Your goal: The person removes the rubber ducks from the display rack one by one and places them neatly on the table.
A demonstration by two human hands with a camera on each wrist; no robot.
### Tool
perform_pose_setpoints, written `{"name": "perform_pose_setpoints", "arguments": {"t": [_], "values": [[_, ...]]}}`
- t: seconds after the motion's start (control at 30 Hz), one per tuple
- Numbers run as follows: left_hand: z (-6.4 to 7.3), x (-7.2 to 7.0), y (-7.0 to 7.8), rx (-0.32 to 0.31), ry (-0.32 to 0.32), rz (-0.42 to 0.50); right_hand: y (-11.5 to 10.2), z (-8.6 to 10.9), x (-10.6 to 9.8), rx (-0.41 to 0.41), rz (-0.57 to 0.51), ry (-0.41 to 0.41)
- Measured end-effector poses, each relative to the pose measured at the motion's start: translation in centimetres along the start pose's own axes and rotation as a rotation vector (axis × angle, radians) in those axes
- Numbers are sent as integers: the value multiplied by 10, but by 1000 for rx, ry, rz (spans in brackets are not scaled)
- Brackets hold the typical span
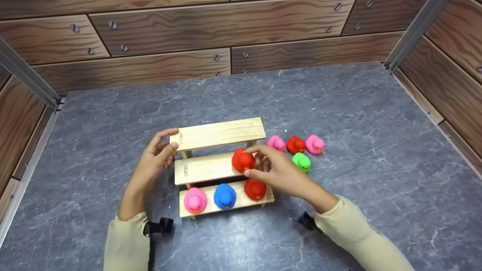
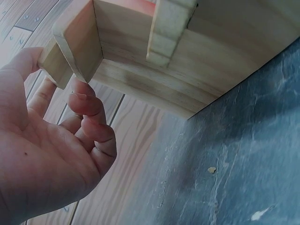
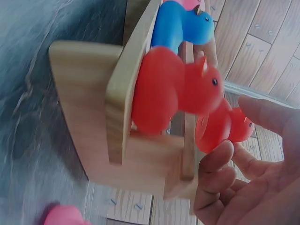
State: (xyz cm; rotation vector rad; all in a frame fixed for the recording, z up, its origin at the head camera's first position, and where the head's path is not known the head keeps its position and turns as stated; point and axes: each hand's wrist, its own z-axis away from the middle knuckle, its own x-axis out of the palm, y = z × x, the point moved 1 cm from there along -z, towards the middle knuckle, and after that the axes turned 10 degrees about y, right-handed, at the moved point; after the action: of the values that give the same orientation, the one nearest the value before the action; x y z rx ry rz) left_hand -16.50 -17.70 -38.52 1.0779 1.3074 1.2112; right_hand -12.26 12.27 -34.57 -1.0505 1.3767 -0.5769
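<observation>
A three-step wooden display stand (image 1: 216,135) stands mid-table. At the left end of its top board, my left hand (image 1: 154,156) grips the wood between thumb and fingers; the left wrist view shows this grip from below. My right hand (image 1: 280,169) pinches a red rubber duck (image 1: 243,160) at the right end of the middle step. In the right wrist view this red duck (image 3: 218,126) is tilted, its base edge close to the board; contact is hard to tell. Along the bottom step sit a pink duck (image 1: 195,200), a blue duck (image 1: 225,196) and another red duck (image 1: 255,189).
Right of the stand, a pink duck (image 1: 276,143), a red duck (image 1: 296,145), another pink duck (image 1: 315,144) and a green duck (image 1: 301,162) sit on the grey marbled tabletop (image 1: 357,113). Wood-patterned panels (image 1: 226,26) wall the back and sides.
</observation>
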Motion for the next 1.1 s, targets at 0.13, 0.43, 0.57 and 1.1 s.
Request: {"name": "perform_pose_setpoints", "arguments": {"t": [0.13,0.43,0.57,1.1], "values": [[0,-1,0,4,0,-5,5,3,-7,-16,14,-3],[1,-2,1,1,-14,-8,17,11,-19,-18,79,9],[2,-3,1,1,-7,-16,19,14,-25,-20,97,9],[2,-2,1,-4,-7,-7,28,23,-56,28,93,68]]}}
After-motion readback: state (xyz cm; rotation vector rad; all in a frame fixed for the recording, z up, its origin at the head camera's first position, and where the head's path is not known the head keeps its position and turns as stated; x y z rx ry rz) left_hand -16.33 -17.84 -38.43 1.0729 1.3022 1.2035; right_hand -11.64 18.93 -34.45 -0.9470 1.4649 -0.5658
